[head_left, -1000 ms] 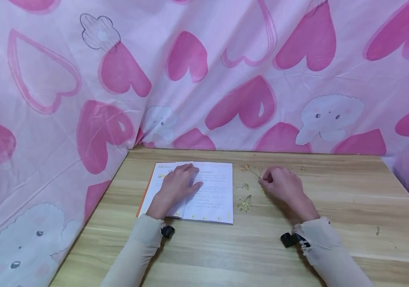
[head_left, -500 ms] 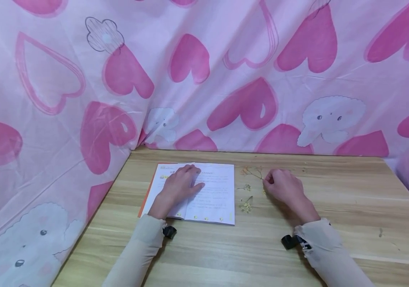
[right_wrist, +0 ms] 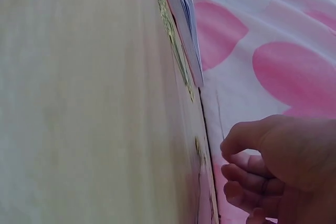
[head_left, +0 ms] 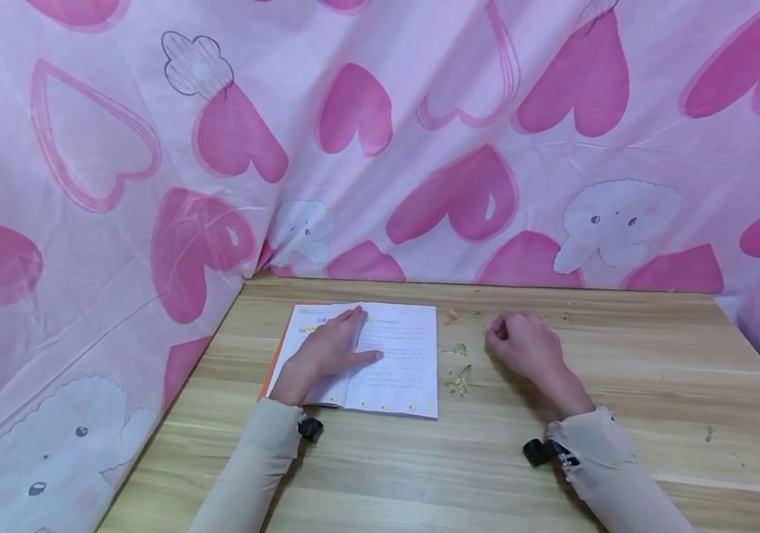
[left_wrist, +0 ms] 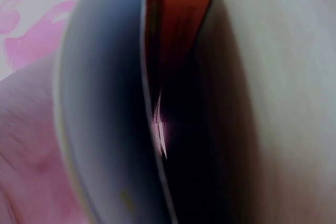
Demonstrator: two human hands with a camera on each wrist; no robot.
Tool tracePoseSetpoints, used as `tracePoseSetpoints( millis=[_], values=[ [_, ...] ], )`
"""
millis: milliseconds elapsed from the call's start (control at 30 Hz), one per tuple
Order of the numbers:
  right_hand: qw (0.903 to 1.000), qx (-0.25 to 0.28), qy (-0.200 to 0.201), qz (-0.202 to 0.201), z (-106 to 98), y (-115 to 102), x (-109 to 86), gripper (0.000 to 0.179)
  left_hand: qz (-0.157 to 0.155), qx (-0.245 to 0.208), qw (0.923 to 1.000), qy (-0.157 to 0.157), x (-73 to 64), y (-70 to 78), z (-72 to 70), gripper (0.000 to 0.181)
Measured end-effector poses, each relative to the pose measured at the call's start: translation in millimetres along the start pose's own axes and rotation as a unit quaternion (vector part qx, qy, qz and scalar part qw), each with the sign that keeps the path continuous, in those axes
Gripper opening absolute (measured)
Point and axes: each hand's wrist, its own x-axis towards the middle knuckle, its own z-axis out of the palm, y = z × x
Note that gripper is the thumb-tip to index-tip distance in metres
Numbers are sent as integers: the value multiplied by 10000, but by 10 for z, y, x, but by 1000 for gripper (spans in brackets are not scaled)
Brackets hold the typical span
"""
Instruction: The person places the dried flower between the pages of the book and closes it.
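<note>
An open book [head_left: 396, 363] with printed white pages and an orange cover edge lies on the table. My left hand [head_left: 330, 348] rests across its left page and centre fold, fingers extended, thumb spread on the right page. In the left wrist view, a curved page [left_wrist: 110, 98] stands off the orange cover [left_wrist: 184, 19]. My right hand [head_left: 524, 344] is right of the book, fingers curled, thumb and forefinger pinching a thin stem [right_wrist: 218, 111] of a dried flower sprig; its flower end is blurred. Two small yellowish sprigs, an upper one [head_left: 460, 349] and a lower one [head_left: 458, 383], lie between book and hand.
The wooden table [head_left: 433, 481] meets a pink heart-patterned cloth [head_left: 447, 185] at its back and left. A small orange piece [head_left: 451, 316] lies near the book's upper right corner. Small dark bits [head_left: 710, 433] lie at the right of the table.
The sprig at my right hand, with its orange branches spread earlier, now shows only faintly. My left hand has shifted slightly, its thumb lower on the page. The right hand has barely moved.
</note>
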Motion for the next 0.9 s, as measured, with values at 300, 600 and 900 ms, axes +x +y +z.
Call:
tracePoseSetpoints(
  millis=[300, 600, 900],
  values=[
    [9992, 228, 238, -228, 88, -187, -20, 6, 87, -370, 9991, -169, -30, -47, -10, 99],
    [9970, 235, 418, -611, 209, -465, -31, 6, -24, -445, 9986, -279, -59, -52, -22, 99],
    [9947, 160, 329, -960, 360, -770, -25, 10, 17, -543, 9979, -344, -77, -38, -14, 98]
  ],
)
